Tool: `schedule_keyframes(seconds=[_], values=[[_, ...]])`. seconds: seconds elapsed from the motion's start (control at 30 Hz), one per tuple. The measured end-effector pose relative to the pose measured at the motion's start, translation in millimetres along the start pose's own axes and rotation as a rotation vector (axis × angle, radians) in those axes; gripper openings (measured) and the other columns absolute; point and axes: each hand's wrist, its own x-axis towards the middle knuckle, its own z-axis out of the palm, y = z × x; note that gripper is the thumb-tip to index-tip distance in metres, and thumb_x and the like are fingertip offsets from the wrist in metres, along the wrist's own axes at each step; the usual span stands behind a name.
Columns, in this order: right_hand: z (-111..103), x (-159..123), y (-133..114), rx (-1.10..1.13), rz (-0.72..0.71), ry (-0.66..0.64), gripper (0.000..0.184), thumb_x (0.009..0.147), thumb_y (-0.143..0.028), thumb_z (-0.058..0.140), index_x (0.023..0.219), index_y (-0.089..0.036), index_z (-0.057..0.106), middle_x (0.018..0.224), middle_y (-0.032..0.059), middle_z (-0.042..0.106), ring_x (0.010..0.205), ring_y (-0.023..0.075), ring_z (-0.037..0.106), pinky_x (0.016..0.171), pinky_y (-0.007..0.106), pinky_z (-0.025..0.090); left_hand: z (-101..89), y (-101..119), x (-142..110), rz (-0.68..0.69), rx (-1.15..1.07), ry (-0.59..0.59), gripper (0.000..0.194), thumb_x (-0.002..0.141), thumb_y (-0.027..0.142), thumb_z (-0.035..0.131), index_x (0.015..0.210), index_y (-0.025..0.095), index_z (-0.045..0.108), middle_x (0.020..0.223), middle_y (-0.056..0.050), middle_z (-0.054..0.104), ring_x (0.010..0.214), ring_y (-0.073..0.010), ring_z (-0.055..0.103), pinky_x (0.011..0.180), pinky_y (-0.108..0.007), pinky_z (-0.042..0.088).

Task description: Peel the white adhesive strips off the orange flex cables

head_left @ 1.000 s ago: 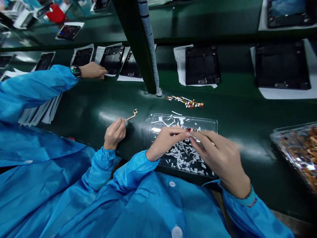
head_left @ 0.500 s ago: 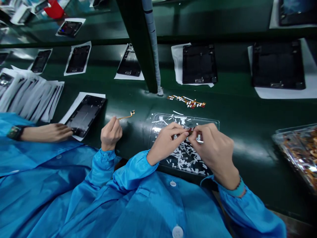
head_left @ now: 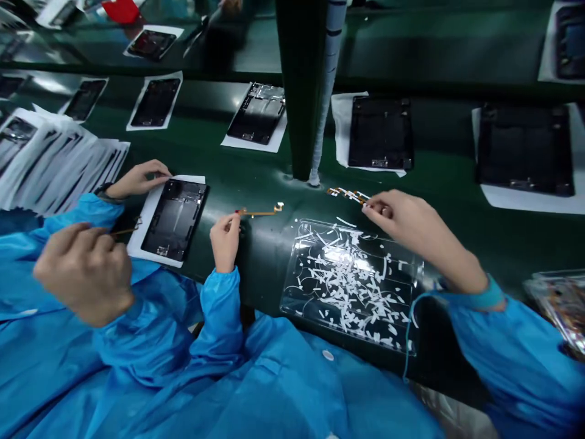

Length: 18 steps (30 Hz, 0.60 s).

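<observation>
Right now the right hand (head_left: 395,213) is stretched forward over the green belt (head_left: 457,207), its fingertips drawn together at the near end of a small pile of flex cables (head_left: 345,194). Whether they actually grip one cannot be told. The pile lies ahead and slightly left of that hand, just beyond the far rim of the clear tray (head_left: 292,292) of white liner scraps (head_left: 351,280), with its long axis running left to right, roughly in line with the fingers. The left hand (head_left: 85,271) is far off to the left, blurred and curled into a loose fist; a thin orange strip (head_left: 128,230) juts from it toward a phone frame (head_left: 176,216). So the right hand is much the nearer to the pile. Between them, a co-worker's hand (head_left: 226,235) pinches another flex cable (head_left: 260,212).
</observation>
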Motion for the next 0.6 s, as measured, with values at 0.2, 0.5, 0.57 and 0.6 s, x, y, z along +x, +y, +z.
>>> schedule_keyframes(seconds=[0.2, 0.5, 0.57, 0.6], values=[[38, 65, 12, -0.078, -0.014, 0.112, 0.031, 0.091, -0.039, 0.055, 0.103, -0.015, 0.07, 0.109, 0.0182, 0.063, 0.097, 0.0338, 0.058, 0.08, 0.045, 0.045, -15.1, -13, -17, 0.06, 0.135, 0.206, 0.063, 0.087, 0.031, 0.065, 0.147, 0.019, 0.046, 0.106, -0.004, 0.052, 0.063, -0.0071, 0.051, 0.07, -0.025, 0.05], [19, 50, 24, 0.188, -0.003, 0.096, 0.026, 0.091, -0.036, 0.061, 0.098, -0.017, 0.077, 0.088, 0.008, 0.074, 0.065, 0.0179, 0.061, 0.064, 0.033, 0.045, 12.9, 33, -52, 0.285, -0.001, 0.016, 0.026, 0.094, 0.019, 0.057, 0.118, 0.017, 0.067, 0.1, -0.003, 0.055, 0.067, -0.007, 0.052, 0.064, -0.019, 0.046], [12, 45, 24, 0.218, -0.017, 0.082, 0.023, 0.09, -0.036, 0.064, 0.095, -0.018, 0.078, 0.084, 0.0074, 0.074, 0.066, 0.0181, 0.063, 0.064, 0.033, 0.045, 21.3, 47, -57, 0.33, -0.031, -0.076, 0.022, 0.095, 0.018, 0.056, 0.111, 0.018, 0.07, 0.099, -0.003, 0.058, 0.069, -0.0077, 0.054, 0.065, -0.02, 0.047], [10, 44, 24, 0.232, -0.027, 0.077, 0.021, 0.088, -0.035, 0.066, 0.09, -0.018, 0.079, 0.084, 0.0078, 0.074, 0.069, 0.019, 0.064, 0.065, 0.033, 0.045, 25.6, 53, -61, 0.349, -0.05, -0.122, 0.021, 0.096, 0.018, 0.055, 0.109, 0.018, 0.071, 0.099, -0.004, 0.06, 0.071, -0.0081, 0.056, 0.066, -0.02, 0.047]])
